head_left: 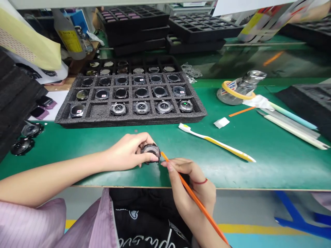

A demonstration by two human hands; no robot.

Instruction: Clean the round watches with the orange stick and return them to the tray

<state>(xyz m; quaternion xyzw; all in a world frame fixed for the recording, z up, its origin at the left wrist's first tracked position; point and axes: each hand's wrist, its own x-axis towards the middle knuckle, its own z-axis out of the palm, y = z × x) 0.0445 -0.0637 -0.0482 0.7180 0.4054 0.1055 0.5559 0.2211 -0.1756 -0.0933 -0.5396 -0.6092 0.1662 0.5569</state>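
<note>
Just above the green mat near its front edge, my left hand (pixel 129 151) grips a round black watch case (pixel 151 151) between thumb and fingers. Pinched in my right hand (pixel 193 175) is a long thin orange stick (pixel 199 201). Its tip is at the right side of the watch case; I cannot tell whether it touches. Beyond my hands lies a black foam tray (pixel 129 120) with round watch cases in most of its compartments. One front-row compartment, second from the left, has no watch in it.
A white and yellow toothbrush (pixel 219 143) lies right of the tray, near a small white block (pixel 221 122). Farther right are a clear bottle (pixel 232 94) with a yellow ring and several thin tools (pixel 294 129). Watch parts (pixel 22 146) sit at the left. Stacked foam trays (pixel 139 38) stand behind.
</note>
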